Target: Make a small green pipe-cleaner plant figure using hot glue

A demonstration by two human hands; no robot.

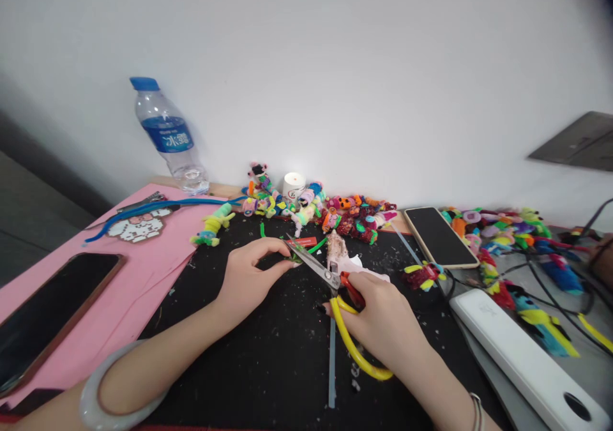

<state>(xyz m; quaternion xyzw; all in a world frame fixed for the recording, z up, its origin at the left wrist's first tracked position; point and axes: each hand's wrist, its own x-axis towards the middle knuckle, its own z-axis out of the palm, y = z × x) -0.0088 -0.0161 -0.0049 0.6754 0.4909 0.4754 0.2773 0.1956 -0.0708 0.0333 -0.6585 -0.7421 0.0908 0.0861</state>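
The right hand [383,319] has its grip clenched through the yellow loops of a pair of scissors [318,270], whose blades point up and left, slightly parted at the tip. The left hand [249,278] meets them there, its thumb and fingertips pinched on a short green pipe cleaner [316,246] that lies right at the blades, low over the middle of the black mat [268,354] covering the bench. Small clippings speck the mat, and a thin grey stick [331,361] lies on it below the scissors. A row of bright pipe-cleaner figures [354,217] runs along the wall behind, beside a small white candle [294,184]. To the left, a pink sheet [143,278] carries a dark phone [52,310], with a water bottle [167,137] standing at its far edge. A second phone [439,236] and a white power strip [522,354] lie to the right.
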